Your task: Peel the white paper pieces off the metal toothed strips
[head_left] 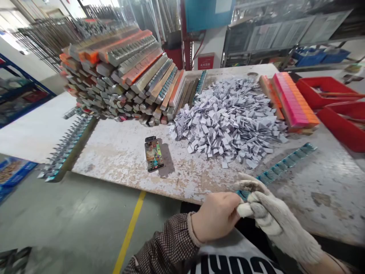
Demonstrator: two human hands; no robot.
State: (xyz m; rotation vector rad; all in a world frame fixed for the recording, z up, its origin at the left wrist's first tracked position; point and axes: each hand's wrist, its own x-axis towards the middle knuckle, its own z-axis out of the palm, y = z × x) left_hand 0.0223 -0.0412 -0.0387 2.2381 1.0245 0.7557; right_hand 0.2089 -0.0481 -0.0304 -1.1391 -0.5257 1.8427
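My bare left hand [218, 216] is closed in a pinch at the table's front edge, touching the fingertips of my right hand. My right hand [275, 219] wears a white knitted glove, its fingers curled together; the glove looks dirty near the fingertips. Whatever is between the two hands is hidden or too small to make out. Just behind them a strip of teal, film-wrapped pieces [281, 170] lies slanting across the table, its near end partly covered by the gloved fingers. Farther back spreads a big heap of small white pieces [225, 121].
A phone [154, 155] with a lit screen stands on the worn white table [125, 156]. Stacked long bars [119, 76] rise at the back left. Pink and orange blocks [293, 101] and red bins [327, 91] are at the right. A toothed strip [68, 146] lies far left.
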